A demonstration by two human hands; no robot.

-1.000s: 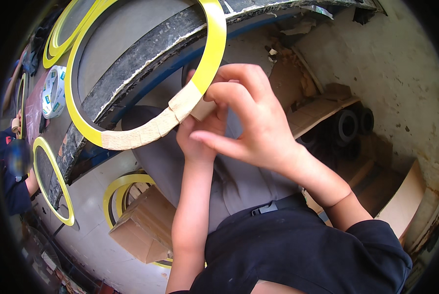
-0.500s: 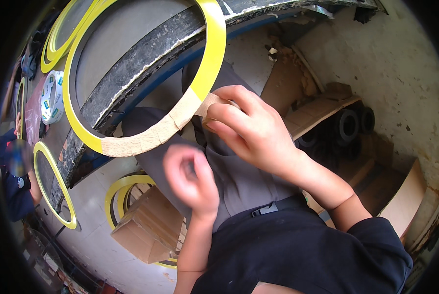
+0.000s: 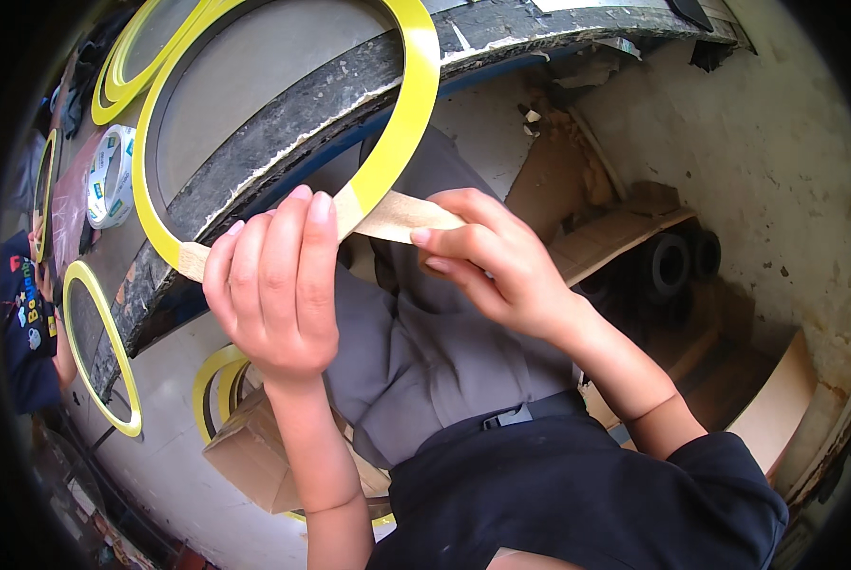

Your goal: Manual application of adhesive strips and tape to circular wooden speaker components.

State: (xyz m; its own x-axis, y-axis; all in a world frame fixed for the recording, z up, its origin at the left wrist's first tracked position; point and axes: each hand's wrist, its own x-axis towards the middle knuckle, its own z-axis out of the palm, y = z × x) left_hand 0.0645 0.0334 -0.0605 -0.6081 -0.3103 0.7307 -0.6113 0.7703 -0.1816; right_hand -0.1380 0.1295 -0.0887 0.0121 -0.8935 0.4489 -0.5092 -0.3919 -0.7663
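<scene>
Worn well to the left of the ring (image 3: pixel 421 85), on a co-worker's dark shirt (image 3: pixel 24 375): lettering (image 3: pixel 32 294) in several bright colours, yellow among them, turned on its side in this view and large enough to read. Grouped with it on the same cloth: a small red motif (image 3: pixel 15 267) and, on the other side, a pale one (image 3: pixel 34 337). Pictured just left of the ring, on a white roll (image 3: pixel 99 195): blue and green printed blocks, repeated around the curved side, with wording too small to make out.
</scene>
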